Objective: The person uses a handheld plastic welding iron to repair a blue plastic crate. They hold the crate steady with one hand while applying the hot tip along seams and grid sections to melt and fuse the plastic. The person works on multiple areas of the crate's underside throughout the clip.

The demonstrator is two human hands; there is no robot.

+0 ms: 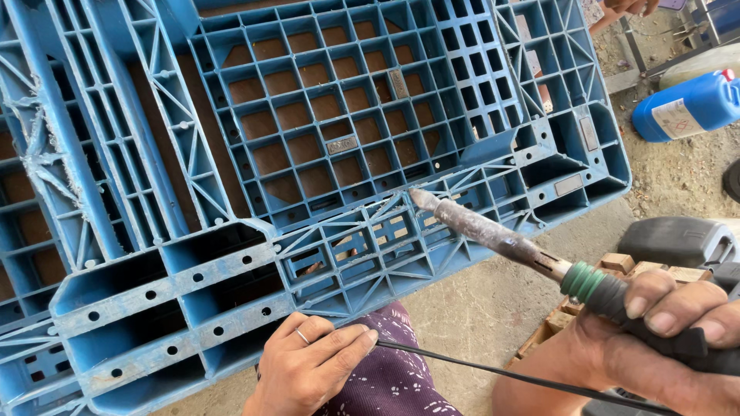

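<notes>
A large blue plastic pallet lies tilted in front of me, its ribbed grid facing up. My right hand grips the dark handle of a soldering iron, whose worn metal tip touches a rib near the pallet's lower edge. The iron's thin black cord runs across below. My left hand, wearing a ring, rests on patterned purple cloth over my knee, fingers loosely curled, just under the pallet's edge, and seems to pinch the cord's end.
A blue jug with a red cap lies on the dirt at right. A grey-black object and small wooden blocks sit near my right hand. Another person's hand shows at the top edge.
</notes>
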